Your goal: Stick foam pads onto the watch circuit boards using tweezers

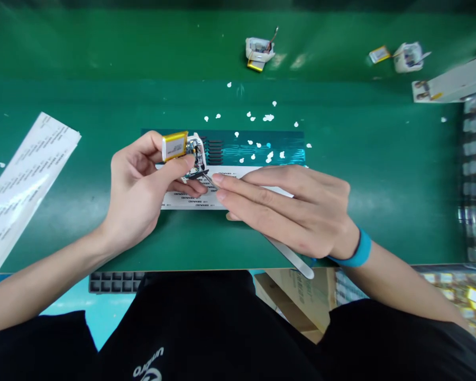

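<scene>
My left hand (140, 190) pinches a small flat pouch battery (175, 146) wrapped in yellow-edged tape. A white holder with fine dark wires (196, 153) is attached at the battery's right end. My right hand (289, 209) lies nearly flat and is shut on long steel tweezers (291, 257), whose tips reach the wired part near my left fingers. Beneath both hands lies a white printed label sheet (190, 201), partly hidden by my fingers.
A teal strip with dark slots (257, 145) lies behind the hands on the green bench mat (83, 106), with white scraps scattered over it. A long label sheet (26, 190) lies at the left. Battery assemblies (259, 53) stand farther back.
</scene>
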Demonstrator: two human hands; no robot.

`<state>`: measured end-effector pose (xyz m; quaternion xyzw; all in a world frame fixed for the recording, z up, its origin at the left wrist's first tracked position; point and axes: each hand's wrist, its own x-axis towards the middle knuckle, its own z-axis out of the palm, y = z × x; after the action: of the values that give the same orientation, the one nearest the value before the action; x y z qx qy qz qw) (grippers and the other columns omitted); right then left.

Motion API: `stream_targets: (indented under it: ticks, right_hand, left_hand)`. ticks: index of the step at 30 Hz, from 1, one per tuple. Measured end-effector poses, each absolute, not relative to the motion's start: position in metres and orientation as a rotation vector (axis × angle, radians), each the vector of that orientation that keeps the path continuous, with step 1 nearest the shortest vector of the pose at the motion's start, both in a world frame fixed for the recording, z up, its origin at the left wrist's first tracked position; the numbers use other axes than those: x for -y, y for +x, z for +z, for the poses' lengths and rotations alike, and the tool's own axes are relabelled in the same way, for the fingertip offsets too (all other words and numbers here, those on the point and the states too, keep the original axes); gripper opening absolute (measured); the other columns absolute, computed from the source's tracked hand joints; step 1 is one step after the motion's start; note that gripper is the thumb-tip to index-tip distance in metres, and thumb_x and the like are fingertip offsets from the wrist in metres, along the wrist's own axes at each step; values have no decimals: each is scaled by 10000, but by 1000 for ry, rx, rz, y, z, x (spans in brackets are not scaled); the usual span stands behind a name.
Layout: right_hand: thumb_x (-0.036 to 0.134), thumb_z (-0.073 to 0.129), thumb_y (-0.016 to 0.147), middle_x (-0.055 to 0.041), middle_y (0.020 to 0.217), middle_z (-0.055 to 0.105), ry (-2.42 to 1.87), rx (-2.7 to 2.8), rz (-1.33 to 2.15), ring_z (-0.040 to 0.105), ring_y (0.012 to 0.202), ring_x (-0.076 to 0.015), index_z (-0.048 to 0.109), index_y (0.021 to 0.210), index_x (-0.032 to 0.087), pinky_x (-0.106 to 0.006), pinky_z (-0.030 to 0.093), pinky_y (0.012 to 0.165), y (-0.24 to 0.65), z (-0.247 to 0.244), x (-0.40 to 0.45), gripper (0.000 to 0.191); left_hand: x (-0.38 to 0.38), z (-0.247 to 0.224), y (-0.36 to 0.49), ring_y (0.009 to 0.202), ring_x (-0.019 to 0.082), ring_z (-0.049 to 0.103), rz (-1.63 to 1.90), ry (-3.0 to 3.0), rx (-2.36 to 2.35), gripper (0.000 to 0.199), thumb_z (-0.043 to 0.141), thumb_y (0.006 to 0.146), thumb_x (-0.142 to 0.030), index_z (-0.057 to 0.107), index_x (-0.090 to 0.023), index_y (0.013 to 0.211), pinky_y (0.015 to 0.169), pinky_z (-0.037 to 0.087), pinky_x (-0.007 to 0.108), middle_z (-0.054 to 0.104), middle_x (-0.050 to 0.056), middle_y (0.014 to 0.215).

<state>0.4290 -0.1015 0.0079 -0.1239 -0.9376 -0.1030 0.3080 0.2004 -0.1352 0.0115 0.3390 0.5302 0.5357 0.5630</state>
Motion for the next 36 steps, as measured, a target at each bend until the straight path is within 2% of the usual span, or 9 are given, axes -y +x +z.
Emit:
stream_targets:
  ticks: [5, 10, 14, 21, 24, 27, 32, 36]
  right_hand:
    - [186, 757, 1037, -49, 1270, 794, -312, 2502, -213, 814, 978, -182, 792, 1211, 140, -291, 683, 801, 429, 9, 104, 184]
    - [175, 773, 1024, -37, 1268, 793, -296, 2499, -222, 818, 957, -184, 794, 1199, 158, -295, 679, 781, 429, 6, 103, 177]
    - [168, 791, 1008, -41, 1249, 797, -277, 2488, -192, 816, 924, -195, 790, 1181, 125, -312, 672, 748, 429, 6, 101, 178]
    - [176, 749, 1042, -19, 1252, 806, -299, 2514, -163, 813, 962, -172, 807, 1172, 189, -280, 691, 804, 430, 6, 102, 143]
    - [158, 751, 1034, -34, 1273, 805, -358, 2510, -79, 815, 999, -196, 792, 1217, 176, -306, 710, 871, 430, 3, 102, 189]
    - [137, 729, 1043, -36, 1242, 821, -375, 2466, -48, 819, 998, -190, 788, 1212, 190, -293, 715, 866, 430, 1, 102, 187]
    - [106, 685, 1064, -11, 1304, 799, -427, 2491, 34, 806, 1099, -180, 781, 1205, 246, -291, 698, 937, 432, 5, 103, 221]
    - [138, 710, 1060, 2, 1208, 836, -366, 2436, -2, 807, 1028, -165, 783, 1172, 232, -267, 698, 841, 429, 0, 100, 163]
  left_hand:
    - [136, 0, 194, 561, 162, 732, 1250, 900, -1206, 252, 847, 839, -157, 611, -204, 763, 527, 657, 297, 748, -7, 827]
    - [137, -1, 196, 542, 170, 742, 1275, 869, -1170, 228, 823, 830, -129, 616, -189, 756, 514, 660, 286, 756, 0, 792]
    - [138, 1, 197, 545, 170, 744, 1265, 889, -1193, 217, 804, 844, -118, 623, -190, 749, 533, 670, 288, 745, -8, 771]
    - [138, -2, 199, 574, 161, 749, 1261, 881, -1197, 210, 830, 841, -106, 661, -189, 748, 545, 680, 266, 763, -7, 791]
    - [138, -7, 200, 603, 150, 757, 1333, 923, -1156, 121, 854, 853, -112, 782, -185, 918, 570, 689, 260, 778, -9, 868]
    - [138, -10, 200, 597, 143, 750, 1354, 980, -1159, 267, 902, 858, -135, 822, -210, 1102, 599, 691, 271, 796, -19, 889]
    - [137, -9, 197, 531, 127, 719, 1330, 1037, -1214, 248, 949, 827, -193, 850, -223, 1052, 536, 663, 235, 782, -33, 796]
    - [134, -10, 197, 512, 132, 718, 1376, 1043, -1175, 281, 995, 785, -242, 856, -204, 1026, 515, 667, 235, 783, -16, 796]
